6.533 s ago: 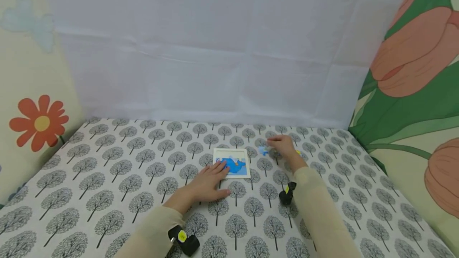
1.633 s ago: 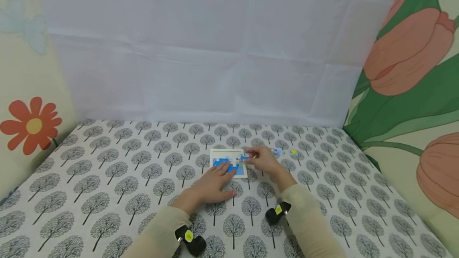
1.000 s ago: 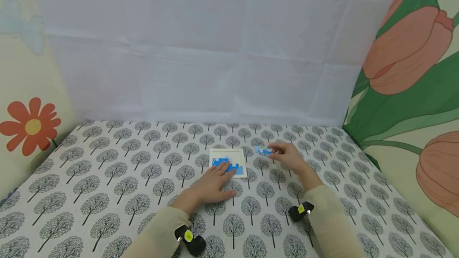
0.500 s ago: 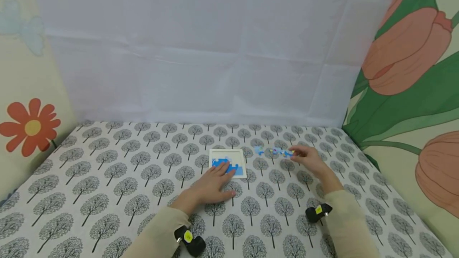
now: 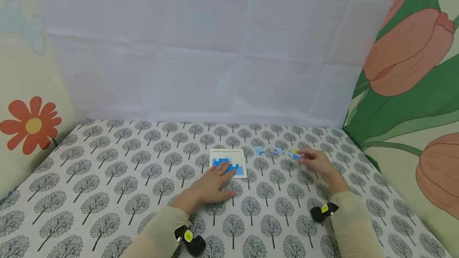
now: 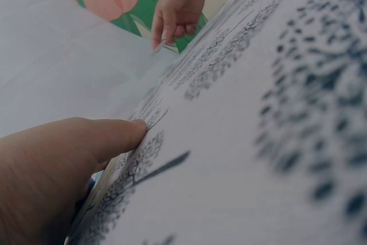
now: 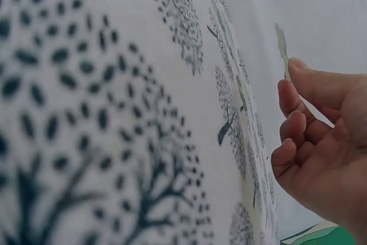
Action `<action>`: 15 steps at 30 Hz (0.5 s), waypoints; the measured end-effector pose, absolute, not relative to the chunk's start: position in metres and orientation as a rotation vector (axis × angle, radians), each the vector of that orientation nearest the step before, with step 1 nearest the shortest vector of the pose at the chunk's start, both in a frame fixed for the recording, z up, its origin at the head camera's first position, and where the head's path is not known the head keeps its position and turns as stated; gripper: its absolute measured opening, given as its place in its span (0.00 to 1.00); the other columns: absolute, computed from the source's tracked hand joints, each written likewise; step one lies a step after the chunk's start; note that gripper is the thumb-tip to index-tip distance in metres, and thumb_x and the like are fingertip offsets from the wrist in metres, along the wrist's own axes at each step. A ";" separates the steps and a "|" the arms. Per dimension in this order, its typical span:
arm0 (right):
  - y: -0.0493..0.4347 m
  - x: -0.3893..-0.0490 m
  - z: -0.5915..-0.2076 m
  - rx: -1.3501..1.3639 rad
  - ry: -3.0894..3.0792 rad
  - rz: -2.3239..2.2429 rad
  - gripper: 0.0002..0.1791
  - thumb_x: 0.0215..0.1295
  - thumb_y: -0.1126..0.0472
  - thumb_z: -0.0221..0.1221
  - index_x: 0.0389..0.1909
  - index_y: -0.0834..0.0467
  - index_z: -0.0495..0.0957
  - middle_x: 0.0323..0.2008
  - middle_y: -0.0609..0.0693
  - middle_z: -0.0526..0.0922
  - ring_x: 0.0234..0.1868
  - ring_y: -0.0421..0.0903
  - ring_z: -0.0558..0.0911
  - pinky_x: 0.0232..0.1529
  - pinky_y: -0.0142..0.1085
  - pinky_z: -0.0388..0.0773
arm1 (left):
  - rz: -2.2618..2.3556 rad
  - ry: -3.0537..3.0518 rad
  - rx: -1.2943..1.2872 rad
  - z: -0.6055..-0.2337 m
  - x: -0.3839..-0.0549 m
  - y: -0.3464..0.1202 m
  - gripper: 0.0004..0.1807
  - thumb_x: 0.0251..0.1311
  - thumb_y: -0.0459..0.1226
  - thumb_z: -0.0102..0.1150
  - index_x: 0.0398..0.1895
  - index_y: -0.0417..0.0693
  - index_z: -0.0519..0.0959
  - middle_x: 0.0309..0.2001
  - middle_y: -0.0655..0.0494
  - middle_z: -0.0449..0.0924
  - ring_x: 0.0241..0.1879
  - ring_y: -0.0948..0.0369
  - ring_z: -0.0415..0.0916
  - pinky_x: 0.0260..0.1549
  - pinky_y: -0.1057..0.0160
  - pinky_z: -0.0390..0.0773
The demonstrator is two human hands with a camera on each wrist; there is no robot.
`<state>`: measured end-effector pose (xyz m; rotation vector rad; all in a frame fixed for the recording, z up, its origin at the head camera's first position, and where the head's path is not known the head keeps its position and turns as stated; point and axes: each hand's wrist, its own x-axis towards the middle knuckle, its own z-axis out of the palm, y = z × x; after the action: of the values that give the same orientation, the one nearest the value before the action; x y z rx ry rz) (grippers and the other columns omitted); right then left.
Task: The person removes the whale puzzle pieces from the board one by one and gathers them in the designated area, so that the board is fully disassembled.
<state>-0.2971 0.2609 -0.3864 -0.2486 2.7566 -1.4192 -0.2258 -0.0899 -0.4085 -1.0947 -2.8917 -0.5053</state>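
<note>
My left hand (image 5: 212, 182) lies with its fingers extended over the lower part of a white-framed jigsaw puzzle (image 5: 244, 169). Blue pieces (image 5: 234, 167) fill the frame's lower half, partly under those fingers, and its upper half shows a bare cream base. To the right, my right hand (image 5: 317, 163) pinches a puzzle piece (image 7: 281, 44) between thumb and index finger. In the right wrist view this piece appears edge-on, raised off the cloth. In the head view it overlaps a yellow-marked piece.
A light-blue loose piece (image 5: 259, 150) and another with a pink spot (image 5: 277, 151) lie between the frame and my right hand. The tree-print cloth (image 5: 143, 194) covers the table up to a white hanging sheet (image 5: 193, 71). Floral panels stand at both sides.
My right hand has carried the puzzle piece away from the frame, rightward past the loose pieces to the far one. The left hand stays on the frame.
</note>
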 end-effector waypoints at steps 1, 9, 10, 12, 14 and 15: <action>0.262 -0.297 -0.387 -0.241 2.758 -1.422 0.19 0.55 0.68 0.56 0.49 0.69 0.70 0.31 0.53 0.74 0.32 0.43 0.70 0.30 0.34 0.70 | -0.504 -2.889 -1.099 -0.409 -0.226 -0.090 0.36 0.57 0.53 0.44 0.63 0.39 0.55 0.64 0.38 0.43 0.62 0.47 0.39 0.57 0.48 0.43; 0.269 -0.299 -0.393 -0.121 2.721 -1.404 0.20 0.54 0.67 0.58 0.48 0.67 0.71 0.29 0.51 0.73 0.30 0.43 0.70 0.29 0.33 0.68 | -0.486 -2.890 -1.093 -0.410 -0.227 -0.089 0.36 0.57 0.54 0.43 0.63 0.40 0.55 0.64 0.39 0.43 0.62 0.47 0.40 0.57 0.48 0.43; 0.269 -0.299 -0.394 -0.125 2.714 -1.405 0.20 0.54 0.67 0.57 0.48 0.68 0.71 0.29 0.50 0.73 0.29 0.43 0.70 0.29 0.33 0.68 | -0.488 -2.892 -1.092 -0.410 -0.227 -0.089 0.36 0.57 0.54 0.43 0.63 0.40 0.55 0.64 0.39 0.43 0.62 0.47 0.40 0.57 0.48 0.43; 0.271 -0.300 -0.396 -0.148 2.708 -1.412 0.19 0.54 0.67 0.57 0.48 0.68 0.71 0.29 0.50 0.73 0.30 0.43 0.70 0.29 0.33 0.68 | -0.492 -2.897 -1.090 -0.409 -0.227 -0.089 0.36 0.57 0.54 0.43 0.63 0.40 0.55 0.64 0.39 0.43 0.62 0.47 0.39 0.57 0.49 0.43; 0.272 -0.299 -0.397 -0.193 2.704 -1.428 0.19 0.54 0.69 0.56 0.48 0.70 0.70 0.28 0.51 0.74 0.29 0.42 0.71 0.29 0.33 0.69 | -0.491 -2.902 -1.085 -0.409 -0.227 -0.089 0.36 0.57 0.54 0.43 0.63 0.40 0.55 0.64 0.39 0.43 0.63 0.47 0.39 0.57 0.49 0.43; 0.273 -0.299 -0.398 -0.215 2.703 -1.432 0.19 0.54 0.69 0.56 0.47 0.71 0.70 0.28 0.51 0.74 0.30 0.42 0.71 0.28 0.33 0.69 | -0.493 -2.904 -1.084 -0.409 -0.227 -0.089 0.36 0.57 0.54 0.43 0.63 0.40 0.55 0.64 0.39 0.43 0.63 0.47 0.39 0.57 0.49 0.43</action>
<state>-0.2991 0.2726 -0.3978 -0.2149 2.7033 -1.4321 -0.2265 -0.0889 -0.4093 -1.0842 -2.9042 -0.4929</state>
